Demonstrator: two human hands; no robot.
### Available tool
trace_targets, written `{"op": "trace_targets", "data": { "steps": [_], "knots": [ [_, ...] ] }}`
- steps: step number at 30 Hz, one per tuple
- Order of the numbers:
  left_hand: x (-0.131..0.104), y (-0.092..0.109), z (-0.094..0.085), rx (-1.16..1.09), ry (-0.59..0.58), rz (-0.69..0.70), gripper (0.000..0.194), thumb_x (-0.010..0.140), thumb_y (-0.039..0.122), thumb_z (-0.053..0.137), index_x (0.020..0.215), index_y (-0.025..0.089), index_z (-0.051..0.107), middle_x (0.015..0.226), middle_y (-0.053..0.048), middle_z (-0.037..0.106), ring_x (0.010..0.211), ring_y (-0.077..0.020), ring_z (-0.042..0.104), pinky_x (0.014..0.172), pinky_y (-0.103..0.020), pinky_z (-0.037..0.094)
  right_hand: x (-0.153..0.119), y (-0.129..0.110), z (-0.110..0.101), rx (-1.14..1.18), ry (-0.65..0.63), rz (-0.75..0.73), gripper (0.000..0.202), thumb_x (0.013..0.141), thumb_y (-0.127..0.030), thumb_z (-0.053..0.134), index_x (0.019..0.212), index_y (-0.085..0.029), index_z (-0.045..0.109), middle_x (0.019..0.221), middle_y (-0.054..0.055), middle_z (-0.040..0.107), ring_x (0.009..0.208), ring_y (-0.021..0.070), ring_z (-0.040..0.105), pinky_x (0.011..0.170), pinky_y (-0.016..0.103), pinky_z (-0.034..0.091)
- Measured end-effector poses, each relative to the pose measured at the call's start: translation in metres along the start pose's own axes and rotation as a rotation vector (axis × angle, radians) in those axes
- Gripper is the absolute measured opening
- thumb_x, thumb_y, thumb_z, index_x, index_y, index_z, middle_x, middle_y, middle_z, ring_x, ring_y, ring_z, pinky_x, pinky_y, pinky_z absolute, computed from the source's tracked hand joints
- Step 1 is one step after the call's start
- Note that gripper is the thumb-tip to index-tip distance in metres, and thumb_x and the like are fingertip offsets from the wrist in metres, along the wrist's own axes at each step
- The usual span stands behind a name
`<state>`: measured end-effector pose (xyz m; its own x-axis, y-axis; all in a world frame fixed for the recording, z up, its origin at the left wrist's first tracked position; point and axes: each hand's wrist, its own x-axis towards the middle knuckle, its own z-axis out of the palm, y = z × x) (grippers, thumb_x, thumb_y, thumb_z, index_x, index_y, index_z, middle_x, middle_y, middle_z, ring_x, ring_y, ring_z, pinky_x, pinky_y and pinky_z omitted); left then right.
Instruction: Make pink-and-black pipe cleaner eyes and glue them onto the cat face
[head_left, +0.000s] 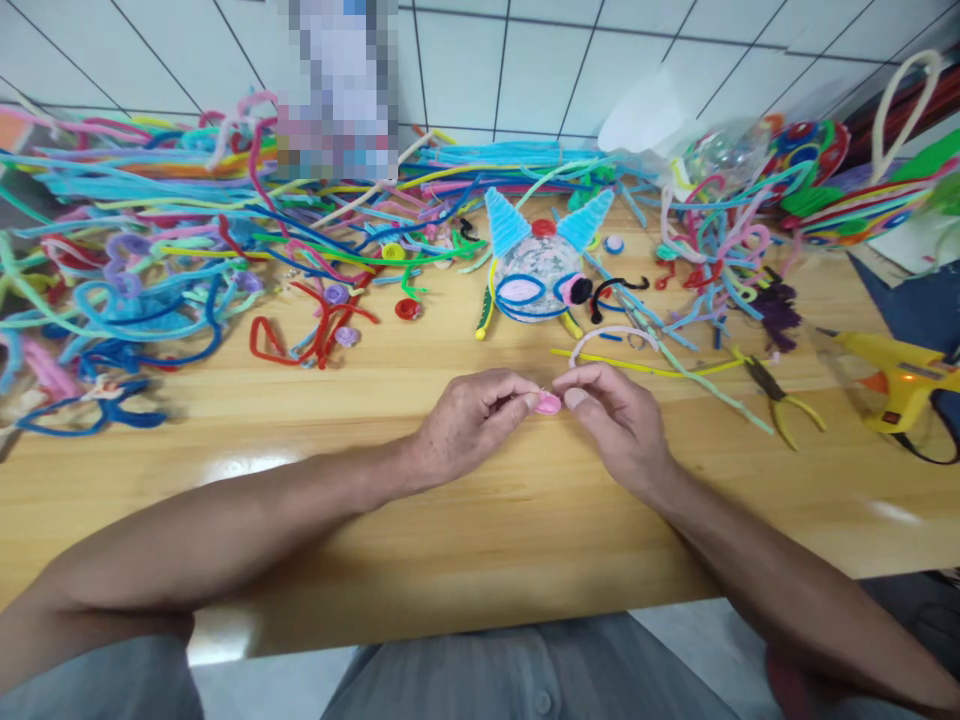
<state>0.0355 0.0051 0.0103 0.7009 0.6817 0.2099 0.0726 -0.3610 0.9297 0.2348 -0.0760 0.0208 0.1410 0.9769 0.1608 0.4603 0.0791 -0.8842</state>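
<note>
Between my two hands is a small pink coil of pipe cleaner (pixel 548 403), held just above the wooden table. My left hand (pixel 476 420) pinches its left side between thumb and fingertips. From the other side, the curled fingers and thumb of my right hand (pixel 622 425) close in at the coil's right edge; their exact contact is partly hidden. Beyond my hands stands a round figure (pixel 538 255) with light-blue pointed ears, a red top piece, blue-rimmed pink ovals and a black-tipped pink snout. Just behind my right hand lie a pale pink pipe cleaner (pixel 600 335) and a yellow pipe cleaner (pixel 675 372).
Yellow-handled pliers (pixel 784 400) and a yellow hot glue gun (pixel 900 380) lie to the right. Coloured pipe cleaners (pixel 135 290) heap up at left and along the tiled wall (pixel 465 70). Bent red pipe cleaners (pixel 315 335) and a purple tuft (pixel 778 308) lie on the table (pixel 360 570).
</note>
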Motion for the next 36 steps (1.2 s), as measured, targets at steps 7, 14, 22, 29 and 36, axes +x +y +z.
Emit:
{"op": "trace_targets", "data": {
  "steps": [7, 14, 22, 29, 36],
  "knots": [
    [0.0015, -0.0005, -0.0008, 0.004, -0.03, 0.049, 0.021, 0.103, 0.022, 0.058, 0.101, 0.016, 0.078, 0.088, -0.005, 0.078, 0.075, -0.0124, 0.069, 0.071, -0.022, 0.051, 0.0006, 0.0019, -0.0003, 0.028, -0.059, 0.013, 0.019, 0.099, -0.035, 0.061, 0.109, -0.026, 0.074, 0.102, 0.003, 0.077, 0.093, 0.0208, 0.071, 0.085, 0.036, 0.056],
    [0.0018, -0.0014, 0.0, -0.012, -0.067, 0.083, 0.021, 0.103, 0.017, 0.058, 0.103, 0.016, 0.079, 0.091, -0.005, 0.08, 0.078, -0.012, 0.071, 0.073, -0.021, 0.052, 0.0066, -0.0018, -0.0012, 0.112, -0.107, 0.104, 0.015, 0.096, -0.03, 0.061, 0.087, -0.023, 0.072, 0.082, 0.0, 0.073, 0.078, 0.0169, 0.067, 0.072, 0.029, 0.053],
    [-0.0004, -0.0047, 0.0001, 0.056, -0.083, 0.147, 0.02, 0.103, 0.017, 0.057, 0.101, 0.015, 0.077, 0.087, -0.005, 0.078, 0.078, -0.0124, 0.07, 0.072, -0.022, 0.051, 0.0084, -0.0057, -0.0017, 0.127, -0.136, 0.173, 0.015, 0.089, -0.029, 0.065, 0.077, -0.022, 0.069, 0.072, -0.002, 0.068, 0.07, 0.0139, 0.06, 0.067, 0.027, 0.047],
    [0.0, -0.0067, 0.001, 0.075, -0.08, 0.166, 0.019, 0.103, 0.018, 0.057, 0.101, 0.016, 0.076, 0.085, -0.004, 0.077, 0.076, -0.0121, 0.069, 0.071, -0.021, 0.051, 0.0076, -0.0026, -0.0012, 0.153, -0.143, 0.152, 0.012, 0.087, -0.024, 0.064, 0.075, -0.022, 0.068, 0.071, -0.004, 0.068, 0.066, 0.0121, 0.058, 0.065, 0.026, 0.042],
    [0.0003, -0.0033, -0.0004, 0.076, -0.076, 0.124, 0.019, 0.102, 0.015, 0.057, 0.099, 0.014, 0.075, 0.085, -0.004, 0.077, 0.075, -0.0111, 0.069, 0.069, -0.02, 0.05, 0.0061, -0.0003, -0.001, 0.156, -0.141, 0.111, 0.013, 0.088, -0.02, 0.064, 0.076, -0.022, 0.067, 0.071, -0.004, 0.067, 0.066, 0.0124, 0.057, 0.064, 0.027, 0.041]
  ]
}}
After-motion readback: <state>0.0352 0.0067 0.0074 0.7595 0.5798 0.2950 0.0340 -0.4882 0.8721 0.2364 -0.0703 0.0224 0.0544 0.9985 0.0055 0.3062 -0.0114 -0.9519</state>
